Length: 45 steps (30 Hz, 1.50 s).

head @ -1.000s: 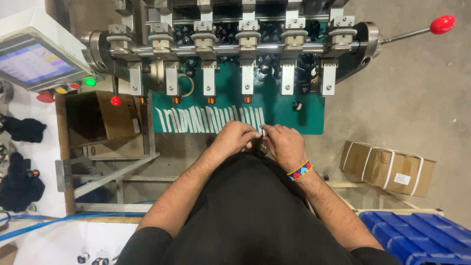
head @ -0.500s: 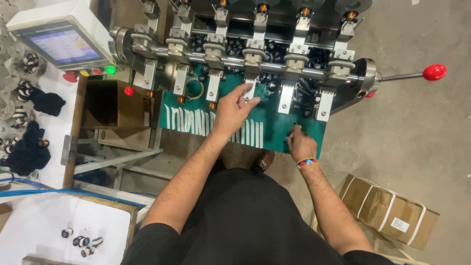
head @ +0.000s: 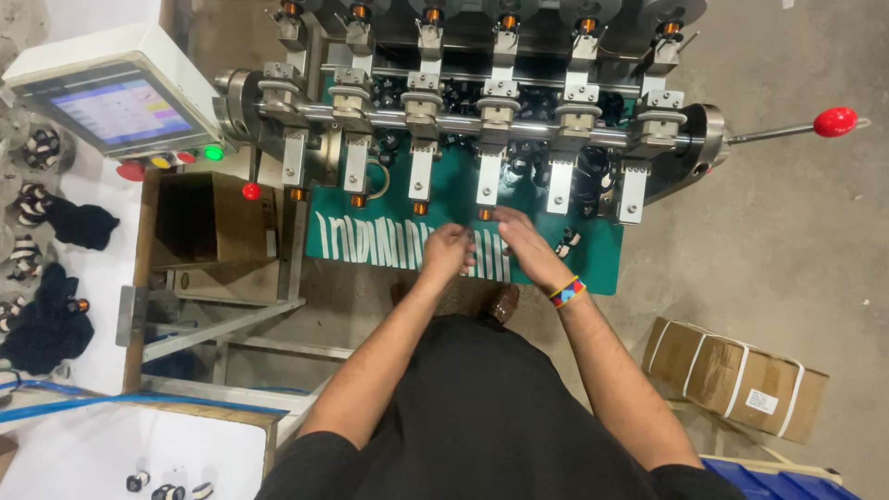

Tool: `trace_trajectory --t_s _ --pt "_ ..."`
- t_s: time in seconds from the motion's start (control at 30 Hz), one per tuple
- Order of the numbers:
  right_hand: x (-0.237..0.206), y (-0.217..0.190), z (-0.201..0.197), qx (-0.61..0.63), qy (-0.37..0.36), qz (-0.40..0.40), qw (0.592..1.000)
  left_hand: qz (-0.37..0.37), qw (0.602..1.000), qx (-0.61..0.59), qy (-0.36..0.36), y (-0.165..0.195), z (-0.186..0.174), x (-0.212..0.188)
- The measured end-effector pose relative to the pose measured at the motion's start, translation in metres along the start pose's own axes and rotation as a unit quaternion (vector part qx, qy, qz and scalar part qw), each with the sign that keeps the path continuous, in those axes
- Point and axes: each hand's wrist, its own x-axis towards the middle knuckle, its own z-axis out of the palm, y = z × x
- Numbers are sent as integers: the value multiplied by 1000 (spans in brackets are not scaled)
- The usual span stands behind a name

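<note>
My left hand (head: 448, 250) and my right hand (head: 523, 246) meet over the green tray (head: 597, 270) of a winding machine, just below the fourth arm (head: 491, 181) with its copper tip. The left fingers are curled above a row of white strips (head: 370, 245); whether they pinch anything is hidden. My right fingers stretch out flat toward the left hand's fingertips. A coloured wristband (head: 567, 292) is on the right wrist. A small black-and-white coil (head: 565, 243) lies on the tray beside my right hand.
The arms hang from a steel shaft (head: 458, 120) with a red-knobbed lever (head: 833, 121) at right. At left are a control screen (head: 120, 109), an open cardboard box (head: 199, 222), and a white table with coils (head: 37, 148) and black cloth (head: 79, 222). A strapped box (head: 732, 375) lies right.
My left hand has come down from the machine arm and my right hand has moved left, so both now meet over the tray. The view has shifted slightly.
</note>
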Motion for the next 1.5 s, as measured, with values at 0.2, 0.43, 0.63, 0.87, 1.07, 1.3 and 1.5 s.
trace_trajectory --t_s 0.2,0.43,0.63,0.87,1.07,1.3,1.5 --pt "7 -4 51 286 61 193 937 153 948 251 -126 16 -33 -30" --pt "-47 -24 105 434 -95 336 830 353 849 185 -348 84 -128 -87" --pt "-46 -47 142 408 -49 253 876 315 857 135 -385 85 -147 -64" --pt "-81 -58 144 19 83 84 993 1 909 -94 -405 73 -138 -58" --pt "-63 -84 109 -338 83 -18 937 187 884 309 -298 80 -121 -68" --pt "-90 -97 122 -277 137 -44 950 147 934 -148 -289 49 -64 -73" --pt "-64 -21 62 -176 -84 -12 981 119 952 -214 -183 5 -28 -71"
